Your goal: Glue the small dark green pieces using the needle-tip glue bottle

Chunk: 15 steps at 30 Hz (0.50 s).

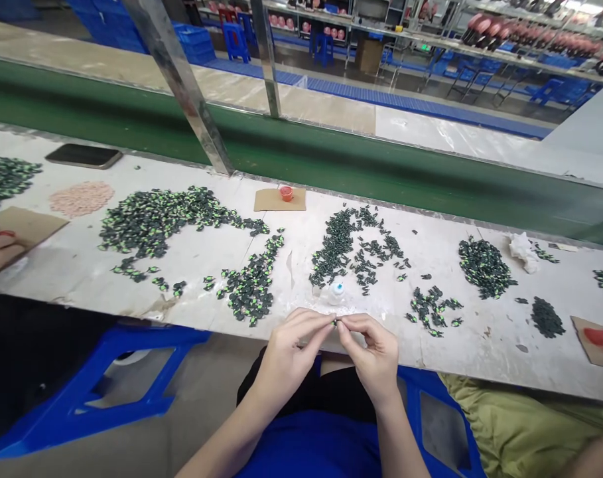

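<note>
small dark part (335, 323) is being pinched between left hand (290, 345) and right hand (371, 352) fingertips at the workbench (480, 358) near edge | judged light, stiff, easily dropped (tiny) | best taken by its ends

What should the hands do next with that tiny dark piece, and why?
Probably press the tiny piece together between the fingertips. Both the left hand and the right hand pinch it at the table edge, just in front of the small white bottle, so it looks mid-join; what exactly is being joined is too small to tell.
</note>
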Each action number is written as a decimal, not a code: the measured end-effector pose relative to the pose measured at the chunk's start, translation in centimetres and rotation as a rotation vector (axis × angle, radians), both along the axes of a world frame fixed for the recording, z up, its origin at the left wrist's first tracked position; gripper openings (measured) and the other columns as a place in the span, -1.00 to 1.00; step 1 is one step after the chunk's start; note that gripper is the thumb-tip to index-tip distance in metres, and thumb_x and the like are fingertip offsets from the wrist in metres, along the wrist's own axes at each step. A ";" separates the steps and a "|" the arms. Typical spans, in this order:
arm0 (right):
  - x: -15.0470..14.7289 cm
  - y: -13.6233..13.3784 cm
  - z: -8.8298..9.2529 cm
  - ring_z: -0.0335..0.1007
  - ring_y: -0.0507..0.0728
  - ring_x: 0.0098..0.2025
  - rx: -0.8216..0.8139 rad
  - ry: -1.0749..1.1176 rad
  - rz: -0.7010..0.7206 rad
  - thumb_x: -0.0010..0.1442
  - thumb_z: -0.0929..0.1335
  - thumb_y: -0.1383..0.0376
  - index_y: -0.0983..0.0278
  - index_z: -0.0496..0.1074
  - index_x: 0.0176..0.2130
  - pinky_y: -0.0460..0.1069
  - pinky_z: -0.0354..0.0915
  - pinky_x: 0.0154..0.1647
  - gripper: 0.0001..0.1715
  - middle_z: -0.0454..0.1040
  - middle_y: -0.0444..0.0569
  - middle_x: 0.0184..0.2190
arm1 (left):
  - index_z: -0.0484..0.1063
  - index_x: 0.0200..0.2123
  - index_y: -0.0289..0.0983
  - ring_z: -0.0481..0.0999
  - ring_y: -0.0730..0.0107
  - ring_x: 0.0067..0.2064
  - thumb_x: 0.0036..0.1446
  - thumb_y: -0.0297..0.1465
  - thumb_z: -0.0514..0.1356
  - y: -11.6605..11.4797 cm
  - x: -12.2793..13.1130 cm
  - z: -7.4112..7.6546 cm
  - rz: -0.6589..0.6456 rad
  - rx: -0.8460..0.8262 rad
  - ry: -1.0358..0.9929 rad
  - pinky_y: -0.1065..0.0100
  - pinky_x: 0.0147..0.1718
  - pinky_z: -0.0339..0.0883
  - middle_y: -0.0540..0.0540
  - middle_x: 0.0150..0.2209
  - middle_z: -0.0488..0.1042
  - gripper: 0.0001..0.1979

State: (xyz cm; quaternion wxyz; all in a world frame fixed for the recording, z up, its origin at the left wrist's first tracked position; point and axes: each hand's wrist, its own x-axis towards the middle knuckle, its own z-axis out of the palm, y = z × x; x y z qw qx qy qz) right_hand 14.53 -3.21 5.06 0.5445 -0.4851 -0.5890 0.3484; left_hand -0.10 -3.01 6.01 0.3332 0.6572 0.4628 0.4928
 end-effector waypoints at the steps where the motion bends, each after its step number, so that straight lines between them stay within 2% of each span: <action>1: 0.0 0.1 -0.2 0.51 0.09 -0.37 0.035 -0.017 0.001 0.11 0.41 0.40 0.25 0.49 -0.43 -0.01 0.46 -0.31 -0.91 0.56 -0.05 -0.44 | 0.59 -0.24 -0.23 0.58 0.29 -0.27 0.16 -0.48 0.19 0.0 0.0 0.2 0.007 -0.042 -0.003 0.34 -0.27 0.50 -0.12 -0.32 0.61 -0.83; 6: -0.1 0.2 -0.6 0.51 0.09 -0.37 0.174 -0.076 0.023 0.11 0.39 0.45 0.24 0.49 -0.38 -0.02 0.46 -0.34 -0.88 0.56 -0.04 -0.42 | 0.60 -0.28 -0.25 0.59 0.29 -0.25 0.11 -0.48 0.20 -0.2 -0.1 0.6 0.040 -0.180 -0.059 0.36 -0.22 0.50 -0.12 -0.32 0.61 -0.83; 8: -0.1 0.1 -0.5 0.51 0.07 -0.39 0.143 -0.058 0.023 0.10 0.40 0.45 0.23 0.49 -0.29 -0.03 0.47 -0.35 -0.86 0.56 -0.05 -0.42 | 0.60 -0.30 -0.25 0.60 0.30 -0.26 0.08 -0.47 0.21 -0.2 -0.1 0.7 0.041 -0.220 -0.086 0.38 -0.24 0.49 -0.11 -0.33 0.61 -0.84; 12: 0.2 -0.1 0.2 0.51 0.05 -0.41 0.006 0.029 0.073 0.11 0.40 0.40 0.22 0.39 0.00 -0.04 0.49 -0.33 -0.57 0.56 -0.08 -0.40 | 0.59 -0.37 -0.25 0.59 0.34 -0.31 0.02 -0.48 0.24 -0.2 -0.1 1.1 0.038 -0.261 -0.117 0.41 -0.28 0.48 -0.08 -0.37 0.61 -0.88; 15: 0.4 0.0 0.6 0.51 0.05 -0.40 -0.029 0.024 0.119 0.10 0.40 0.39 0.23 0.37 0.01 -0.04 0.49 -0.31 -0.56 0.54 -0.09 -0.41 | 0.59 -0.38 -0.24 0.58 0.33 -0.30 0.02 -0.49 0.24 -0.3 -0.2 1.3 0.028 -0.245 -0.097 0.41 -0.27 0.47 -0.07 -0.37 0.61 -0.88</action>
